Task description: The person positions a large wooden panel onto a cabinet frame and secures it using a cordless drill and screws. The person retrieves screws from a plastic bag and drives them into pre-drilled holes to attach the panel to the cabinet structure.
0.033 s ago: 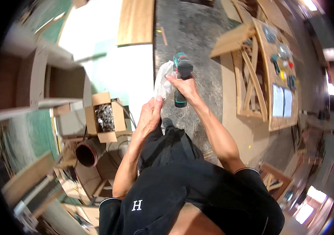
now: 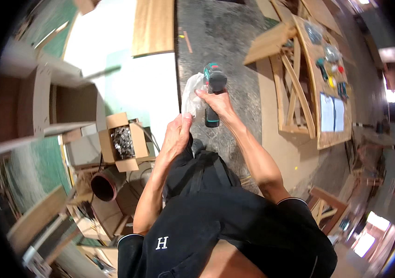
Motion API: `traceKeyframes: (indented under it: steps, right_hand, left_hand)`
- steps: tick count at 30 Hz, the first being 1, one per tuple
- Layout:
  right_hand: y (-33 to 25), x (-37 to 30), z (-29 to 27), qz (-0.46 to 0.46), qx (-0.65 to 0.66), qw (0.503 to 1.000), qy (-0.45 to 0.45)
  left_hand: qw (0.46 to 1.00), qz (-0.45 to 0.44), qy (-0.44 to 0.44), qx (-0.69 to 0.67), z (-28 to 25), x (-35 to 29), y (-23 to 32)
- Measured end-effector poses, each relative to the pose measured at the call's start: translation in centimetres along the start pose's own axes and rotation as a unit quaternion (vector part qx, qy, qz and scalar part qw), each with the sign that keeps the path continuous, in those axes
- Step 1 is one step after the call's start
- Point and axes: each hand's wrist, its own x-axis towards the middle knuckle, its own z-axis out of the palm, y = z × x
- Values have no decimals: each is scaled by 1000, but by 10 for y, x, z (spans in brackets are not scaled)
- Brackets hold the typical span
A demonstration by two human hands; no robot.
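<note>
In front of me my right hand [image 2: 219, 102] is wrapped round the handle of a teal and black cordless drill [image 2: 215, 78]. Its black battery base points toward me, below the hand. A crumpled clear plastic bag [image 2: 192, 96] hangs just left of the drill, against my right thumb. My left hand [image 2: 177, 135] is closed, pinching the bag's near end between thumb and fingers. What the bag holds, if anything, cannot be made out.
Left of me, an open cardboard box [image 2: 139, 139] of small metal pieces sits by a white-topped bench [image 2: 158, 83] with a wood panel [image 2: 153, 28]. A wooden table [image 2: 309, 92] at right bears tools and papers [image 2: 332, 112]. A dark round tube [image 2: 105, 185] stands at lower left.
The view has shifted slightly, so the bench and right-hand table appear a little further left. Both hands keep their hold on the drill and bag.
</note>
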Motion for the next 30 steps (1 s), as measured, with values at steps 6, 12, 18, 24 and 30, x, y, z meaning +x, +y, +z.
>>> traceKeyframes:
  steps: [6, 12, 18, 24, 30]
  right_hand:
    - [40, 20, -52, 120, 133, 982, 64]
    - [2, 49, -78, 156, 245, 956, 48]
    - [-73, 129, -108, 171, 242, 955, -30]
    - [-116, 222, -145, 111, 171, 979, -33]
    - [-129, 321, -192, 39, 194, 980, 1]
  left_hand:
    - [996, -27, -83, 17, 31, 63, 0]
    - [891, -203, -22, -405, 31, 133, -35]
    - [832, -307, -78, -456, 19, 232, -4]
    - [945, -210, -141, -209, 7, 352, 65]
    - [964, -49, -236, 114, 45, 497, 125]
